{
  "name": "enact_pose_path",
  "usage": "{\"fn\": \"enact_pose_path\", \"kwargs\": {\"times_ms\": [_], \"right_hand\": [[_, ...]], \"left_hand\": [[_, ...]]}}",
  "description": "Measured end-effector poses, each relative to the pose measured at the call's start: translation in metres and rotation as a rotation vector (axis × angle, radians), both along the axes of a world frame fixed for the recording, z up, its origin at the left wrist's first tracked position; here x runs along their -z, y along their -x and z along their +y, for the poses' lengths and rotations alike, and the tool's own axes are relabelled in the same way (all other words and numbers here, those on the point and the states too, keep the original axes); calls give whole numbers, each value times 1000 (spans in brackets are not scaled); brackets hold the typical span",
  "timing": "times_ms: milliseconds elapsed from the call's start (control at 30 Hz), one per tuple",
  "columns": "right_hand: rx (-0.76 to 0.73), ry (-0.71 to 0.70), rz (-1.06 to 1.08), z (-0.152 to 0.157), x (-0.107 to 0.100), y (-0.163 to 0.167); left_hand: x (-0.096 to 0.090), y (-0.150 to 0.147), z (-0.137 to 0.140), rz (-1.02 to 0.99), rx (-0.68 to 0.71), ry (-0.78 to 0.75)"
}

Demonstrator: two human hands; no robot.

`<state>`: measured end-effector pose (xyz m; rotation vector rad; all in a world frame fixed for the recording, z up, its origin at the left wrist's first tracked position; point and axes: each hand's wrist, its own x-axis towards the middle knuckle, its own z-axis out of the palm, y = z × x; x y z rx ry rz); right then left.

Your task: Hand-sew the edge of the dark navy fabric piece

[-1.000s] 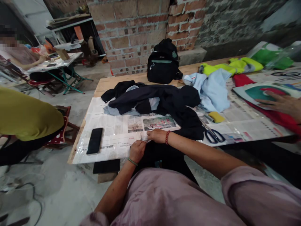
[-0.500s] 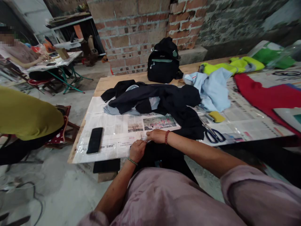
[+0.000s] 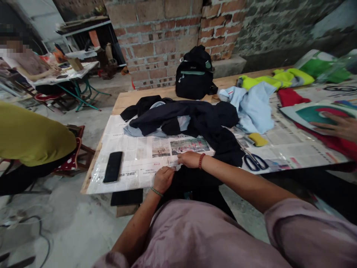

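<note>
Left hand [image 3: 162, 180], right hand [image 3: 189, 160]: fingers bunched, hold we cannot tell; dark cloth [image 3: 198, 177] just below; seemingly fine fingerwork; next needing steadiness, we judge.

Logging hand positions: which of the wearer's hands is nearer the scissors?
Right. The right hand is left of the scissors; the left hand is farther left, nearer the body.

Teal-and-white iron [image 3: 304, 113], far right: since half a second ago, is moving back into fuller view from the frame's edge and is again covering much of the red cloth [image 3: 292, 97]. Co-worker's hand [image 3: 338, 126]: is reappearing, resting on it. Right hand [image 3: 191, 159], beaded bracelet: is shifting slightly rightward, drawing a little off the left hand [image 3: 163, 179].
</note>
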<state>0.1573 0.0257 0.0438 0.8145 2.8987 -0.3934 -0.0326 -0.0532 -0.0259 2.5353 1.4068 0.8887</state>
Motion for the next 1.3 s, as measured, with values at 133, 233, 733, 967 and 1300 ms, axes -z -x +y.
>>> {"fn": "enact_pose_path", "kwargs": {"times_ms": [133,233,733,967,1300], "right_hand": [[255,181,287,-2,11,-7],[618,537,599,-4,19,-5],[1018,1349,1673,13,-2,-24],[1073,1227,1682,14,-10,-23],[1136,1291,1637,9,-14,-28]], "left_hand": [[-1,1,-1,-4,12,9],[-1,0,-1,-18,19,15],[-4,-1,0,-45,37,-18],[-3,0,-1,-32,39,-6],[-3,-1,0,-42,32,-20]]}}
